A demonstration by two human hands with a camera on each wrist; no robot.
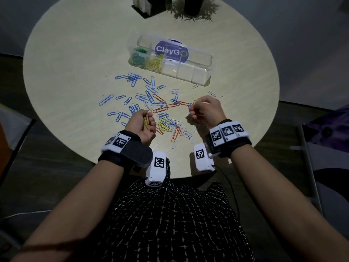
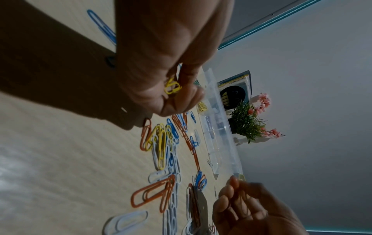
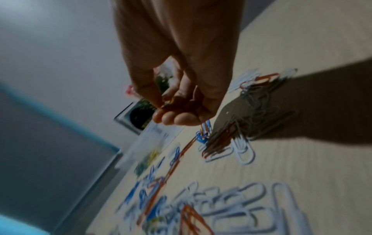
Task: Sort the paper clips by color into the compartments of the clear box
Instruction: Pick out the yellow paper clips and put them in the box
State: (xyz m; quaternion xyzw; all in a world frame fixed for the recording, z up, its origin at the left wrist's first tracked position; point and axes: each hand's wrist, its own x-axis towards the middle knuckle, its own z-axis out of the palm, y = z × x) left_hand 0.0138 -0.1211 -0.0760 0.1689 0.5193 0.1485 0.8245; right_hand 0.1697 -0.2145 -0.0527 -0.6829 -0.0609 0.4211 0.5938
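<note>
Round pale wooden table (image 1: 66, 59) seen from above, with a clear box (image 1: 207, 62) lying slantwise toward its far side. The box's end compartment holds green clips (image 1: 138, 54); the next one holds yellow clips (image 1: 154, 63); the remaining near-side compartments hold no clips, and a "ClayGo" label shows through the plastic.

Between box and person lies a loose scatter of paper clips (image 1: 151, 103) — blue mostly to the left, orange, white and a few yellow toward the middle and near edge.

The left hand (image 1: 141, 123) hovers over the near-left part of the scatter, palm turned inward, fingers curled around a few yellow clips in the palm (image 2: 172, 87).

The right hand (image 1: 205, 110) hovers over the right part of the scatter, thumb and fingertips pinched together; the right wrist view shows small orange-tinted wire between them — too blurred to identify with certainty. Linked blue and orange clips (image 3: 204, 132) lie just below the fingertips.

Beyond the box, at the table's far edge, stand a potted plant (image 2: 247, 125) and a dark holder (image 1: 141, 6).
</note>
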